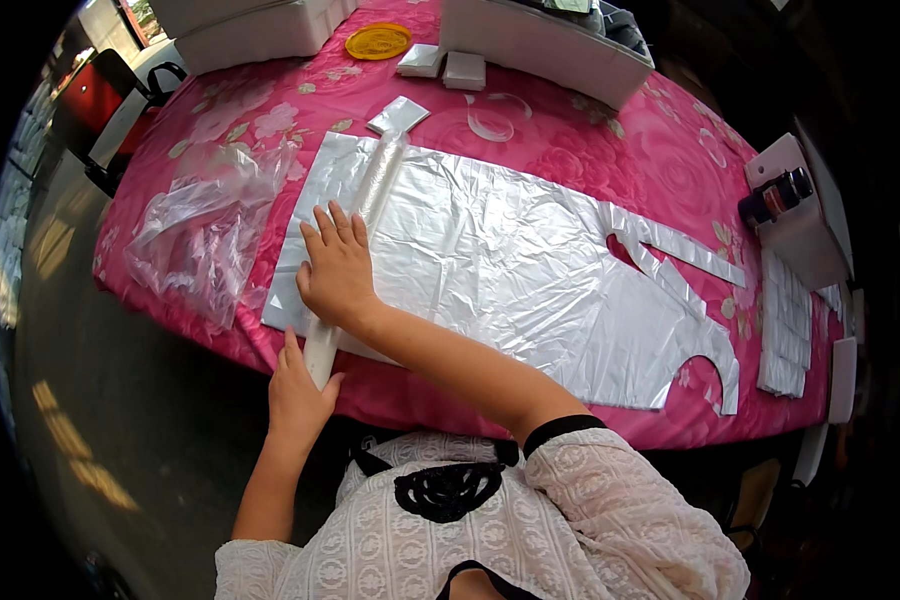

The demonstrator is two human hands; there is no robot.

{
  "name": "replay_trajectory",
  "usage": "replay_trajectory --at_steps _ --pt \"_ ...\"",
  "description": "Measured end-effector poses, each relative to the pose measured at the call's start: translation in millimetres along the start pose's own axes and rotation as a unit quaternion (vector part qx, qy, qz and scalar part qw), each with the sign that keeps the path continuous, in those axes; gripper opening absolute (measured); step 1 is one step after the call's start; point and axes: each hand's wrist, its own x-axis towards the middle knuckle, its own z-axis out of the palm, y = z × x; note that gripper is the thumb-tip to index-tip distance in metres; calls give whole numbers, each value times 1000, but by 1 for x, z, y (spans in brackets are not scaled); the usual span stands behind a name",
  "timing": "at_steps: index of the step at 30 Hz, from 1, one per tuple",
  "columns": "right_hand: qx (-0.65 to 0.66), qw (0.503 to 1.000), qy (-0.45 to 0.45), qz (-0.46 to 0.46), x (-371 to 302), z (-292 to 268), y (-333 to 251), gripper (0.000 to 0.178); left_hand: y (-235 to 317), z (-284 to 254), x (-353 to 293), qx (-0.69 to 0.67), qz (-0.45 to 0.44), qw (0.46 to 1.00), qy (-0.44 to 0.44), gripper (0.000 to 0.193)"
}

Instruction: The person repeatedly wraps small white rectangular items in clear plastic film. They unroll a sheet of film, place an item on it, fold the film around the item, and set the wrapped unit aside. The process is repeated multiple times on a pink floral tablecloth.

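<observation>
A silvery plastic apron (490, 260) lies flat and wrinkled across the table, its neck loop and cut-out end toward the right. Over its left part runs a long whitish tube (378, 180), slanting from far to near. My left hand (302, 392) holds the tube's near end at the table edge, thumb on one side and fingers on the other. Farther up, my right hand (338, 262) rests on the tube and plastic with its fingers spread; my right forearm crosses above the apron. A small white square packet (398, 115) touches the tube's far end.
Crumpled clear plastic (205, 235) lies on the left of the pink floral tablecloth (560, 150). At the back are white foam boxes (545, 55), a yellow lid (378, 41) and small white packets (464, 71). Folded silvery packs (785, 325) and a white box (795, 210) stand right.
</observation>
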Motion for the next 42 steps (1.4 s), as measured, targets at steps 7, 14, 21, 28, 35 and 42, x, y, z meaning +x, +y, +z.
replay_trajectory --at_steps 7,14,21,28,35,42 --pt "284 926 152 195 -31 -10 -4 69 -3 7 -16 -440 -65 881 -164 62" --pt "817 513 -100 245 -51 -115 -2 69 35 6 -32 -761 -41 513 -395 82" --pt "699 679 -49 217 -68 -162 18 65 80 18 -16 -589 -71 722 -356 47" --pt "744 637 -189 69 -94 -170 26 108 86 12 -22 -568 28 664 -486 29" --pt "705 675 -173 133 -105 -174 33 83 83 15 -23 -645 31 583 -492 34" --pt "678 695 -175 162 -111 -174 39 53 79 11 -24 -650 21 628 -427 38"
